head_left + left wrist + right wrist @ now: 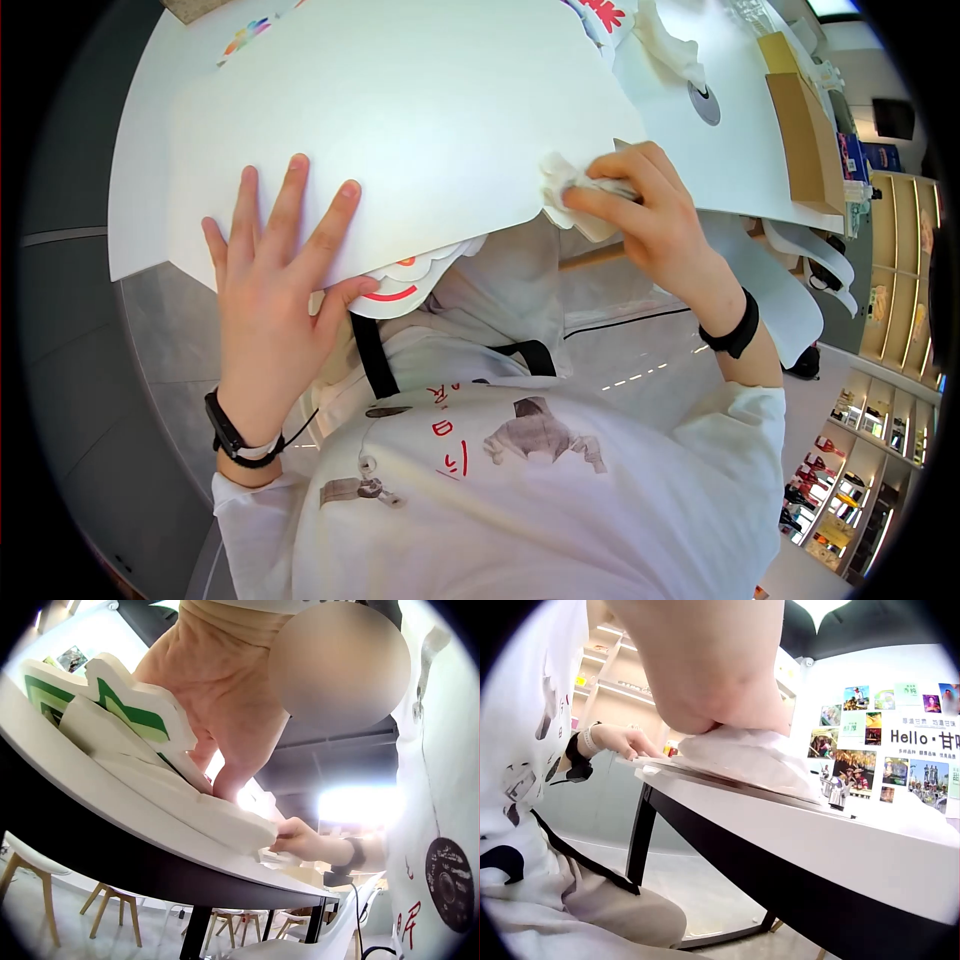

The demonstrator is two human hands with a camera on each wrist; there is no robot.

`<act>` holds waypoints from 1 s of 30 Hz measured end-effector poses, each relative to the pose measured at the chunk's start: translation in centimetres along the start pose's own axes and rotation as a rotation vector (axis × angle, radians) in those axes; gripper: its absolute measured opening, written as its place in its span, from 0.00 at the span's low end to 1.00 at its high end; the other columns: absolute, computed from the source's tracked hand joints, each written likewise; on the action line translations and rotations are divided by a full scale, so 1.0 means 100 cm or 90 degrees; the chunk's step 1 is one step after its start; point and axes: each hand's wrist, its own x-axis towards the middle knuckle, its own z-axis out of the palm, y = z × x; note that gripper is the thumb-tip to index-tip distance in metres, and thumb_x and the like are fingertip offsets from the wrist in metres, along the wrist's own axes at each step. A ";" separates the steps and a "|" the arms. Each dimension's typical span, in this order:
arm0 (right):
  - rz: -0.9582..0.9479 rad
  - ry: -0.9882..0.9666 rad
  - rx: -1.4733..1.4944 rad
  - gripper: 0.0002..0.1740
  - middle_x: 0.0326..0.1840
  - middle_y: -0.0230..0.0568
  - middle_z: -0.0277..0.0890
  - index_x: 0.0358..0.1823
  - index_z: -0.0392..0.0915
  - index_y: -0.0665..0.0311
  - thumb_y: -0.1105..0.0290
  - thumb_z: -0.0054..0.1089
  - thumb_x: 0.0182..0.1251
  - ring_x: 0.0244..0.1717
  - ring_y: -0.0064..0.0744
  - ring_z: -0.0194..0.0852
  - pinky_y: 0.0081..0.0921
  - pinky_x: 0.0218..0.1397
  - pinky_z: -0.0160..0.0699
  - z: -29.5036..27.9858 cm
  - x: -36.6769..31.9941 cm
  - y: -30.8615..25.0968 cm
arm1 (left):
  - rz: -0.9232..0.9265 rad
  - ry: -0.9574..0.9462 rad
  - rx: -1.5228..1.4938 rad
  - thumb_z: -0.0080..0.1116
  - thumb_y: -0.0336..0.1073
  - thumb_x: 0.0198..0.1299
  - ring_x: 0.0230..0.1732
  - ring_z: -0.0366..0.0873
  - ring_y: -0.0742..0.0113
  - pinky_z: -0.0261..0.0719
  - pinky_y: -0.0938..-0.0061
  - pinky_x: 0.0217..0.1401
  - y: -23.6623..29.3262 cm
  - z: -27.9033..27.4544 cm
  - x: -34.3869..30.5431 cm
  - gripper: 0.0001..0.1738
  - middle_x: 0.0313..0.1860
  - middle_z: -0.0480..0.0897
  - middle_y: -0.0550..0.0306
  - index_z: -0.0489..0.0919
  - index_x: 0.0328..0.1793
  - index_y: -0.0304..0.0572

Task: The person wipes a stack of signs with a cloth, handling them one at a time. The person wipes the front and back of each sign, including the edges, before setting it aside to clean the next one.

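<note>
A large white board (400, 110) lies on the white table, its near edge close to the person's body. Fingers spread, the left hand (270, 265) rests on the board's near left part. At the board's right edge, the right hand (655, 215) grips a crumpled white tissue (557, 178) between thumb and curled fingers. In the right wrist view the bunched tissue (750, 754) sits under that hand, against the board's edge. White cut-out pieces with a red stripe (390, 295) stick out from under the board by the left thumb. The left wrist view shows a green-striped cut-out (135, 712) beside the left hand.
Another crumpled tissue (670, 45) lies at the back right, near a grey oval disc (704, 103). A cardboard box (805, 140) stands along the table's right side. White chairs (765, 285) are below the table at the right.
</note>
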 end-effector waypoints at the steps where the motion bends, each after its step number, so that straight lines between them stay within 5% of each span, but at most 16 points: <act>1: -0.006 0.003 -0.001 0.21 0.39 0.35 0.72 0.41 0.82 0.56 0.79 0.63 0.41 0.40 0.37 0.69 0.30 0.43 0.70 0.003 0.004 -0.002 | 0.001 0.002 -0.001 0.65 0.43 0.53 0.78 0.51 0.40 0.47 0.31 0.71 0.000 0.001 0.000 0.36 0.77 0.61 0.56 0.71 0.71 0.63; 30: -0.066 -0.090 -0.051 0.19 0.37 0.33 0.71 0.41 0.80 0.59 0.77 0.63 0.42 0.41 0.35 0.69 0.28 0.44 0.71 -0.008 0.010 0.004 | -0.002 0.020 0.000 0.62 0.42 0.55 0.78 0.52 0.42 0.47 0.31 0.71 -0.002 0.004 -0.002 0.34 0.77 0.62 0.57 0.71 0.72 0.64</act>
